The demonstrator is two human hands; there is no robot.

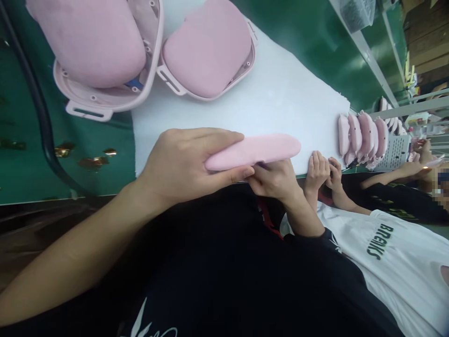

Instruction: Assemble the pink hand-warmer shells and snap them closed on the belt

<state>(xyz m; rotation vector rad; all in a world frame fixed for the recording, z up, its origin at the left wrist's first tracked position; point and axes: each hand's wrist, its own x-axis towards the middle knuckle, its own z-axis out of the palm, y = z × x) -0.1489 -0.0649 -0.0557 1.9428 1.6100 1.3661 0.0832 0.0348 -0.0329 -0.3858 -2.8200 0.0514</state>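
Observation:
A smooth pink rounded padded piece (pixel 259 149) is held edge-on above the white cloth, close to my body. My left hand (pixel 182 161) grips its left end, with the thumb and fingers on opposite sides. At its near edge, my right hand (pixel 277 179) is closed around it by a small dark notch; the right fingertips are partly hidden. Beyond my hands lie two pink shells with slotted tabs: a larger shell (pixel 152 77) with a pink pad (pixel 94 42) in it, and a smaller one (pixel 171 84) under another pad (pixel 210 47).
White cloth (pixel 280 98) covers part of the green table (pixel 301 28). A black cable (pixel 35 98) and bits of gold foil (pixel 93 161) lie at left. Several pink pieces (pixel 365 133) stand in a row at right, near a co-worker's hands (pixel 317 171). Another person sits farther right.

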